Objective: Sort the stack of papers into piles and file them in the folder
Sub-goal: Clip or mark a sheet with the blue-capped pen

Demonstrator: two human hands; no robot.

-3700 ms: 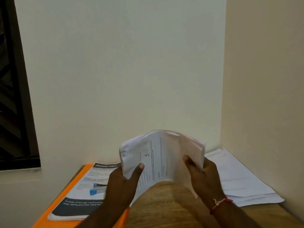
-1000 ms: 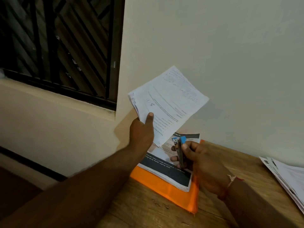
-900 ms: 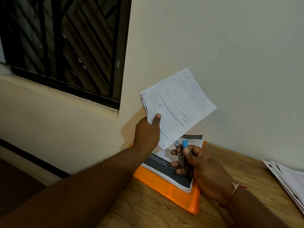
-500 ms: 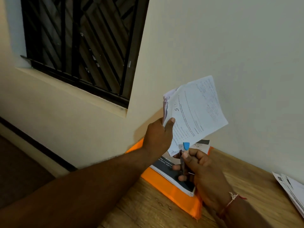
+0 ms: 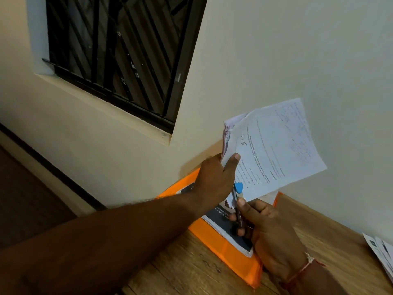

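My left hand [image 5: 214, 177] holds a thin stack of printed papers [image 5: 274, 147] up in the air by its lower left corner, thumb on the front sheet. Just below it my right hand [image 5: 263, 226] grips a small stapler [image 5: 237, 199] with a blue tip, its nose close to the stack's bottom corner. Under both hands an orange folder [image 5: 223, 248] lies on the wooden table [image 5: 191, 271]. A pile of printed sheets with a dark-banded cover [image 5: 225, 224] rests on top of the folder.
Another pile of white papers [image 5: 382, 254] lies at the table's right edge. A pale wall stands directly behind the table. A dark barred window [image 5: 119, 54] fills the upper left, and the floor drops away left of the table.
My left hand has carried the stack rightward and closer to the stapler, tilting it more upright. My right hand has lifted the stapler off the pile on the folder. The view has swung left.
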